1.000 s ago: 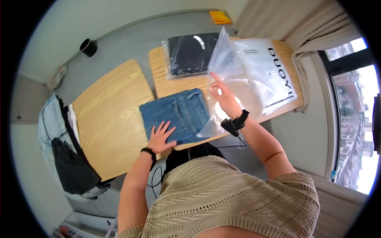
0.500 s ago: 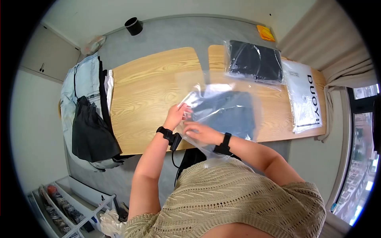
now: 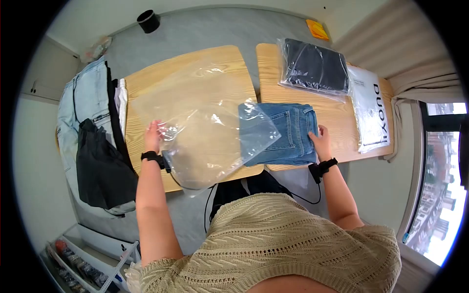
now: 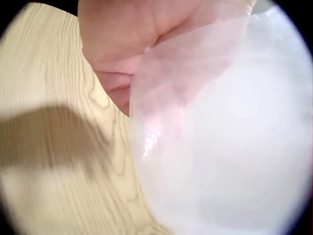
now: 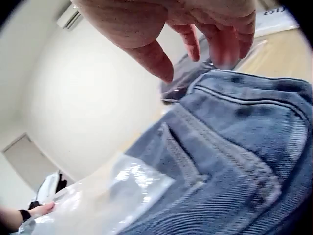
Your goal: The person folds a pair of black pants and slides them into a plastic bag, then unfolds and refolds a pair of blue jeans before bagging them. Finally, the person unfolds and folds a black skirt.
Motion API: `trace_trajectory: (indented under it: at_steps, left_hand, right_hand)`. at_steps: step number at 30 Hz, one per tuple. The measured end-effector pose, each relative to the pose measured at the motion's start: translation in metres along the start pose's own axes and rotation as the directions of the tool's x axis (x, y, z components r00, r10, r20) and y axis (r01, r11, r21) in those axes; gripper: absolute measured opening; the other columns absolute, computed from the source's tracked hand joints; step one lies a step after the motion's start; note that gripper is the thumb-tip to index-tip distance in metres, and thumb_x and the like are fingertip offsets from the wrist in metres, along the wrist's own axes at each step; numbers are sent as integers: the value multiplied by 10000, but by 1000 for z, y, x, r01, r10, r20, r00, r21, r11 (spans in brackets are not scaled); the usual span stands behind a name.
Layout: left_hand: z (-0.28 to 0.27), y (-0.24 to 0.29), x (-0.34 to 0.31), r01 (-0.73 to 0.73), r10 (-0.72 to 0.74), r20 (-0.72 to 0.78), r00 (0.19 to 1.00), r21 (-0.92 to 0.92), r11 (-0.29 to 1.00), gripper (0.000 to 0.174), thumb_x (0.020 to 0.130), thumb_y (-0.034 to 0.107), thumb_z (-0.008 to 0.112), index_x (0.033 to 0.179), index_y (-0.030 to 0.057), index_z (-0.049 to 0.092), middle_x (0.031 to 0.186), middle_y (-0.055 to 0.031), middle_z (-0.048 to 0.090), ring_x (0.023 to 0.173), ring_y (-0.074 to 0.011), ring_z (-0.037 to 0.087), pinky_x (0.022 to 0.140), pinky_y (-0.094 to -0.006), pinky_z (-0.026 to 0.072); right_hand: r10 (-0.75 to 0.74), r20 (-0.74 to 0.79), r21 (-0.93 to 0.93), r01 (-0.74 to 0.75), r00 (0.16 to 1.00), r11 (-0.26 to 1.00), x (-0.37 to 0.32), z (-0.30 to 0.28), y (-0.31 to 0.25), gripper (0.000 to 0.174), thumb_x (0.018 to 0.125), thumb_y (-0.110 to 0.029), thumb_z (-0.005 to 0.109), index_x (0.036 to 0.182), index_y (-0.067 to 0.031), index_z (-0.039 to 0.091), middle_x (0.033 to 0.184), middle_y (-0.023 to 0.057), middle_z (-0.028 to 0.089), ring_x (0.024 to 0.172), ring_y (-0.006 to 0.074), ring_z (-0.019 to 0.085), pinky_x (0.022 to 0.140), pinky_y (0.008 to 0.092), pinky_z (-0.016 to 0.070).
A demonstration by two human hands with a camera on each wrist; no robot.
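Note:
Folded blue jeans lie across the gap between the two table halves, waistband to the right. My left hand holds the clear plastic bag near its left edge; in the left wrist view the film covers the fingers. The bag spreads over the left table, and its right corner overlaps the jeans. My right hand is at the waistband end, thumb toward the jeans. In the right wrist view its fingers hang spread over the waistband with nothing between them.
A bagged dark garment and a white printed bag lie on the right table. Draped clothes hang at the left table's far left. A wrist cable dangles at the front. A bin stands behind.
The clear bag, earlier at the right and then over the jeans, has moved left with the left hand. The right hand has let go of it and moved right to the waistband.

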State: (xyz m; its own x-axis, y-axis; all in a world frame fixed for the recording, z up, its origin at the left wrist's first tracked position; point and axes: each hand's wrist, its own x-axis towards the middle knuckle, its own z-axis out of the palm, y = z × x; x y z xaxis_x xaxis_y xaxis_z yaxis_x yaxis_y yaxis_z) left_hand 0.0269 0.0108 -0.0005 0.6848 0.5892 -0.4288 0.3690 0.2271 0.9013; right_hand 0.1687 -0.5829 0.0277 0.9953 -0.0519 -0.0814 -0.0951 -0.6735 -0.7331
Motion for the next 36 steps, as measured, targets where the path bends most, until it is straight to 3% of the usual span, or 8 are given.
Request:
trace_trajectory:
  at_steps: [2,7,9,11,14,21,24,36]
  left_hand:
    - [-22,-9,18,61,-61,25,998,10,998,352,956,374,478,1100,67,572,992,-39,647,752,-99,578,672,-240,426]
    - [-46,-2,25,77,-67,-80,994,120,990,478,921,396,537,1248,53,472,1090,-61,605,887,-147,599,754,-277,436]
    - [-59,-5,29,-18,98,-325,941,241,970,476,927,312,545,1270,-9,465,1111,-110,608,888,-127,584,691,-247,441]
    - [-77,-9,23,-37,133,-315,940,294,955,506,918,282,554,1297,-30,431,1185,-134,572,995,-179,573,803,-272,444]
    - [-88,-11,-1,-99,196,-186,963,432,897,424,919,222,549,1254,-30,488,1143,-131,591,1039,-199,562,895,-279,418]
    - [-37,4,-90,-127,118,46,992,382,915,306,934,205,528,1178,24,563,1057,-67,614,939,-138,578,786,-255,442]
    - [10,2,-121,-315,245,213,946,431,845,221,939,85,496,1118,-20,572,1030,-83,631,900,-154,598,827,-271,466]
    - [201,11,-229,-277,76,590,804,259,925,340,922,163,567,1235,43,513,1072,-70,627,1001,-143,575,851,-276,454]
  right_hand:
    - [214,16,103,-214,977,971,-6,-4,10,774,723,-308,774,1281,86,409,1173,248,550,1106,284,541,928,360,434]
    - [391,211,233,-434,896,870,-2,8,40,871,689,-318,810,1299,113,362,1187,240,548,1070,282,561,908,357,451]
    - [417,198,144,-447,887,883,1,7,34,892,683,-307,817,1303,126,344,1206,240,539,1064,274,566,893,366,461]
    - [433,210,183,-471,876,863,8,5,32,832,683,-299,818,1269,121,402,1170,224,568,1048,260,576,880,373,468]
    - [467,476,177,-601,745,779,17,-8,14,615,704,-224,801,1168,75,530,1080,161,625,986,233,595,845,349,475]
    - [176,559,538,-516,810,667,0,-47,-22,461,789,-90,690,1194,38,511,1063,123,630,934,199,611,828,327,494]
    - [164,525,579,-492,835,650,-10,-86,-52,439,789,-37,670,1188,46,509,1053,121,633,906,189,622,817,314,510]
    - [-42,357,481,-145,933,865,-43,-194,-172,538,721,27,687,1220,65,488,1060,121,623,908,175,609,855,291,475]
